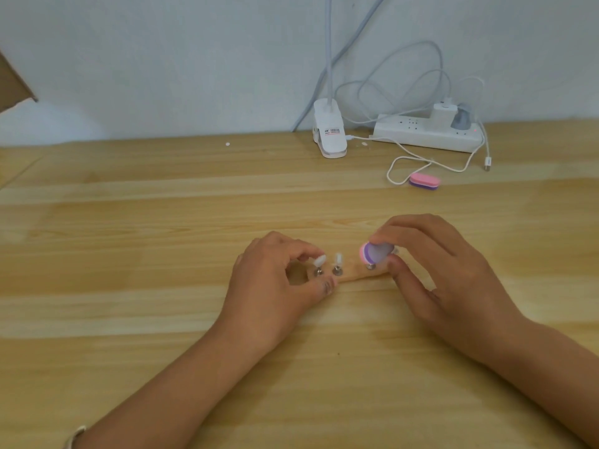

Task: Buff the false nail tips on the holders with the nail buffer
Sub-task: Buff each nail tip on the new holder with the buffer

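Note:
A small wooden strip point(351, 275) lies on the table and carries metal holders with white false nail tips. My left hand point(275, 286) pinches the strip's left end, thumb in front, a fingertip touching the leftmost nail tip point(320, 261). A second nail tip point(338, 258) stands free beside it. My right hand point(434, 270) grips a pink and purple nail buffer point(376, 253) and holds it over the right holder point(370, 266), hiding whatever nail tip is there.
A second pink and purple buffer point(424, 182) lies further back on the right. Behind it are a white power strip point(421, 132) with plugs and loose cables, and a white clip lamp base point(330, 132). A cardboard edge point(13, 82) shows at the far left.

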The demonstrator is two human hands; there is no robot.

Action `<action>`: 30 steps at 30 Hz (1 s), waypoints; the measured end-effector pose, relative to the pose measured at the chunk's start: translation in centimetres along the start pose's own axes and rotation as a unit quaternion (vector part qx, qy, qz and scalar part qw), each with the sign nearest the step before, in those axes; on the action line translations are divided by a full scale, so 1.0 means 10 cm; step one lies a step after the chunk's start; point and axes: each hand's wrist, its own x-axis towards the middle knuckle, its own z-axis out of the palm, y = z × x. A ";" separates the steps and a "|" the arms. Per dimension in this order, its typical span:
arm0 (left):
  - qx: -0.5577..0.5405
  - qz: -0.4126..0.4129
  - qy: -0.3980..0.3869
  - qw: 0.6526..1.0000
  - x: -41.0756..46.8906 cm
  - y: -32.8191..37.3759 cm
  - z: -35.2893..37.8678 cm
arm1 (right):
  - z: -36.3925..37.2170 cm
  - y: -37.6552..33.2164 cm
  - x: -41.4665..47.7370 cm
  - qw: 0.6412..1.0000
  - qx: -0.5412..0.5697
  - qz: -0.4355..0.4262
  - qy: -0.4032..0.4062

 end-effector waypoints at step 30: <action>-0.006 0.188 0.107 0.976 -0.15 0.13 -0.07 | -0.06 -0.09 0.01 0.998 0.049 0.041 0.007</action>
